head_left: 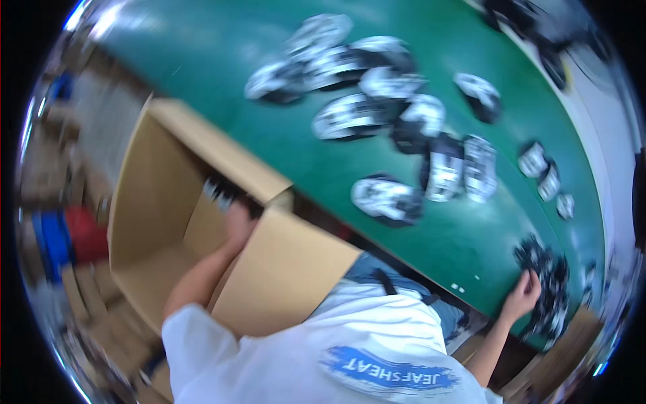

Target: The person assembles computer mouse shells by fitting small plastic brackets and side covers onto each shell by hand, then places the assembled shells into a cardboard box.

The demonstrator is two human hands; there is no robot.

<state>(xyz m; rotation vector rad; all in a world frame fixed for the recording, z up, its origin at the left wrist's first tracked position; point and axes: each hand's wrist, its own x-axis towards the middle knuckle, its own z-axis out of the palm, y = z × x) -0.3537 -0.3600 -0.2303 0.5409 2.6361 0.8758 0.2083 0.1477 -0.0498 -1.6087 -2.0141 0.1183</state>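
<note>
My left hand reaches down into a large open cardboard box and grips a black-and-white packet near the box's far wall. My right hand rests on a heap of black-and-white packets at the right end of a green table. Several more such packets lie scattered over the middle of the table. The picture is blurred by motion.
The box stands to the left of the table with one flap folded toward me. Blue and red items lie on the floor at far left. More dark items sit beyond the table's far right edge.
</note>
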